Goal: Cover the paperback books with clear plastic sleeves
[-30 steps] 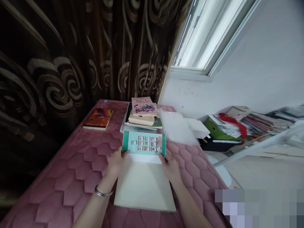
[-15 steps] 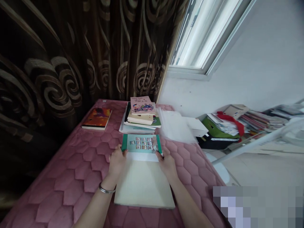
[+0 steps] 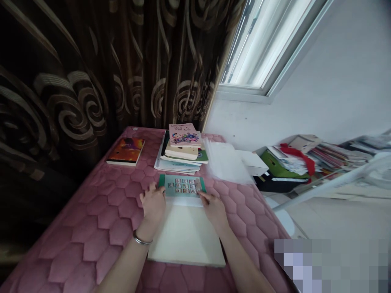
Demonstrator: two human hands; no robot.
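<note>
Left hand (image 3: 153,204) and right hand (image 3: 214,208) at green book's (image 3: 183,185) sides; can't tell if fingers grip. Uneven push could skew it.

Green booklet (image 3: 182,186): too small to read | forearms (image 3: 124,263): cut off below | right hand (image 3: 214,209): apparently partly hidden

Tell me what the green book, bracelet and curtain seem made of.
Green book: probably paper or card, finish unclear; its flat cover carries small printed pictures.
Bracelet: likely polished metal, being silvery with bright highlights.
Curtain: apparently fabric with a slight sheen; it hangs in folds, but the fibre can't be told.
</note>
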